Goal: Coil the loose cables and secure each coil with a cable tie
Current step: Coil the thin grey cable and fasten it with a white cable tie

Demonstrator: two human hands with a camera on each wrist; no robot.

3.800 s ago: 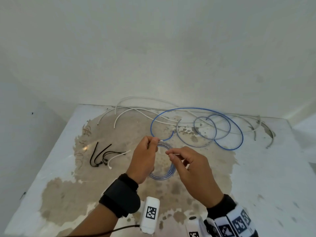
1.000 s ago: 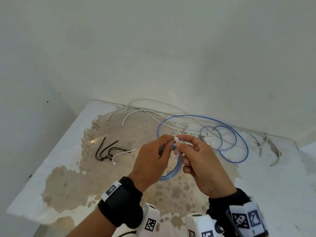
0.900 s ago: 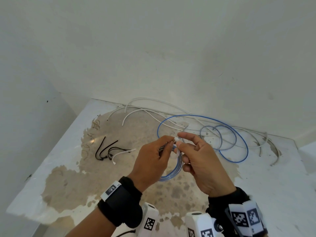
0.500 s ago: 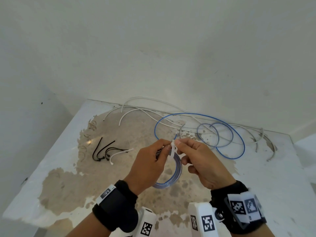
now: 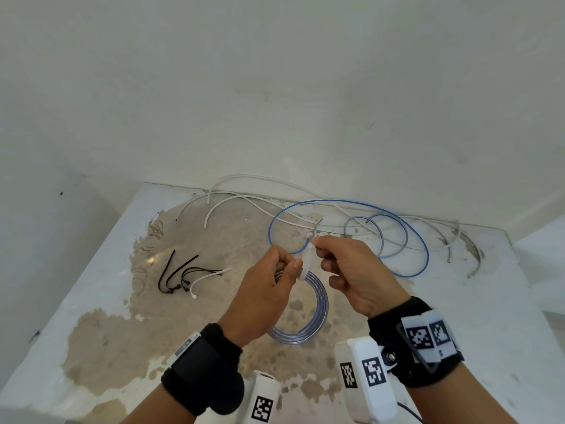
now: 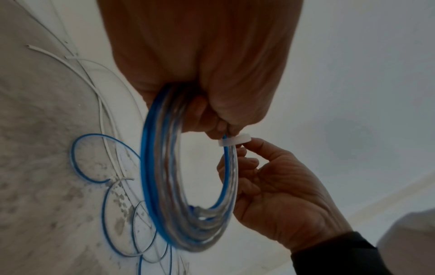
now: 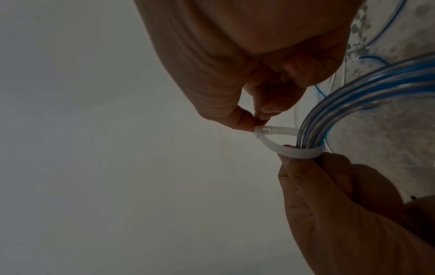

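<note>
A: Going from the left, what's on the table (image 5: 477,316)?

B: Spare ties (image 5: 183,275), black ones and a white one, lying well apart from the hands. The left hand (image 5: 266,292) comes next, its fingers curled round the top of the coil (image 5: 318,304), which hangs off the table in the air. Then the white tie (image 5: 306,264), then the right hand (image 5: 354,273), and behind it the loose cables (image 5: 394,228) by the wall.

A: Which step is this?

B: Fastening the first coil, I'd say. The tie is looped round the strands but slack.

A: And the right hand?

B: Thumb and forefinger pressed together, pinching the tie at its head.

A: What does the next move ask for?

B: Probably a steady pull on the tail through the head while the left hand keeps the strands bunched, so none slips out as the loop closes.

A: Do the wrist views add anything?

B: The right wrist view shows the loop (image 7: 282,143) standing open, with a clear gap between head and strands; the head view hides that behind fingers. The left wrist view shows the tie (image 6: 235,140) only as a band across the coil (image 6: 164,186), just below the left fingertips (image 6: 221,128). Whether the tail is already through the head, I can't quite tell; it's dim there.
</note>
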